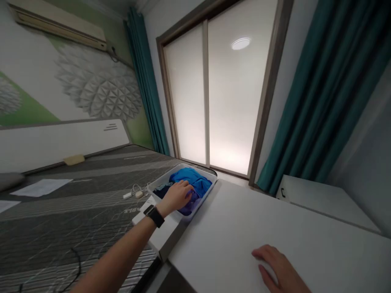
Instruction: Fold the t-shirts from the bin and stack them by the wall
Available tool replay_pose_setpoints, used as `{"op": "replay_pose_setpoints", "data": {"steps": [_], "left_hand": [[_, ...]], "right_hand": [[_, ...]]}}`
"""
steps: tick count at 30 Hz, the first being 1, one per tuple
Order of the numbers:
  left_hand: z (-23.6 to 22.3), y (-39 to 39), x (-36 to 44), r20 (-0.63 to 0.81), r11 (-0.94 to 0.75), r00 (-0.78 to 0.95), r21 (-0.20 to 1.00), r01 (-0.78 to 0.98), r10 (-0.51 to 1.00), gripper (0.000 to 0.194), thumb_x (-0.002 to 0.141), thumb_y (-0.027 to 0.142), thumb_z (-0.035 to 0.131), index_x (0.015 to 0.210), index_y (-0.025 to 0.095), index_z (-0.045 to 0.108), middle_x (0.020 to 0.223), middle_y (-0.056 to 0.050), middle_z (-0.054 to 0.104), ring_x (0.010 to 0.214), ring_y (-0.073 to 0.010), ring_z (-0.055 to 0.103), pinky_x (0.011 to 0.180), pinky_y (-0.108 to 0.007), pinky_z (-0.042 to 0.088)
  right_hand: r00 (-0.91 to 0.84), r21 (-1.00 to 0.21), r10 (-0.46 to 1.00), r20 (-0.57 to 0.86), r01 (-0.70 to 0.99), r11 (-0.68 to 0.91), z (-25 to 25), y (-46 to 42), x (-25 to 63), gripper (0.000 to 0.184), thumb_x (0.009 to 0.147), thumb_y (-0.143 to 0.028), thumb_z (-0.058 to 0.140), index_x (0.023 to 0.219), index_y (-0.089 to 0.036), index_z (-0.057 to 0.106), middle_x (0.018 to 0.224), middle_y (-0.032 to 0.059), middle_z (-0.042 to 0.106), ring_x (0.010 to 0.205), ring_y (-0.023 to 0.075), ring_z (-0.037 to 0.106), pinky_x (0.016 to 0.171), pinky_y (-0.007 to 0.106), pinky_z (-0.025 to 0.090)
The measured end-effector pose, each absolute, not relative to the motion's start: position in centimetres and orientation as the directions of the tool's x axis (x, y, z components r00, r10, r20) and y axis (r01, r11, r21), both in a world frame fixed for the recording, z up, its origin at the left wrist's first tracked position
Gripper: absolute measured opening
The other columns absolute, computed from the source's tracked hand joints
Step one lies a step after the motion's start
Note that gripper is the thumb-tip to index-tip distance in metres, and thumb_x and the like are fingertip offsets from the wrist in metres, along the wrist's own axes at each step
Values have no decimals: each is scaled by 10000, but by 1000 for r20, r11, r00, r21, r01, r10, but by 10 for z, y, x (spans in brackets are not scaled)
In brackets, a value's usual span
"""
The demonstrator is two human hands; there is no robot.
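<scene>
Clothes [191, 183] sit bunched in a white plastic basket [183, 167] directly under the left hand [176, 198], its fingers curled into the blue cloth; whether they grip it, I cannot tell. The right hand [275, 266] rests half-open on a white tabletop [220, 228], apparently for support, leaving the basket within the left hand's reach.

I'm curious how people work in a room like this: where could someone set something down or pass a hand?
Open white tabletop lies between the white tray and the right hand. Grey mattress offers room between the paper sheet and the white cable. The tray is crowded: the left hand rests on blue cloth there.
</scene>
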State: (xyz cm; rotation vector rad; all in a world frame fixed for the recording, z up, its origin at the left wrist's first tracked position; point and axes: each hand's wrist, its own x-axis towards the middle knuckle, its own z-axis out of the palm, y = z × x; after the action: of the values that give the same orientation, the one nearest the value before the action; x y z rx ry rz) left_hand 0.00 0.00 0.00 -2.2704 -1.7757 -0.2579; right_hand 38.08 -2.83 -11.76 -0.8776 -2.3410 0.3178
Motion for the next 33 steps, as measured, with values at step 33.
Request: {"op": "replay_pose_setpoints", "data": {"steps": [33], "left_hand": [[11, 1, -41, 487, -260, -155, 678, 688, 860, 296, 903, 385, 548, 1119, 184, 534, 940, -36, 657, 844, -184, 626, 741, -293, 492]], "right_hand": [[-698, -556, 557, 451, 269, 787, -15, 105, 112, 193, 822, -144, 480, 848, -203, 662, 837, 41, 708, 800, 206, 627, 741, 310, 441]]}}
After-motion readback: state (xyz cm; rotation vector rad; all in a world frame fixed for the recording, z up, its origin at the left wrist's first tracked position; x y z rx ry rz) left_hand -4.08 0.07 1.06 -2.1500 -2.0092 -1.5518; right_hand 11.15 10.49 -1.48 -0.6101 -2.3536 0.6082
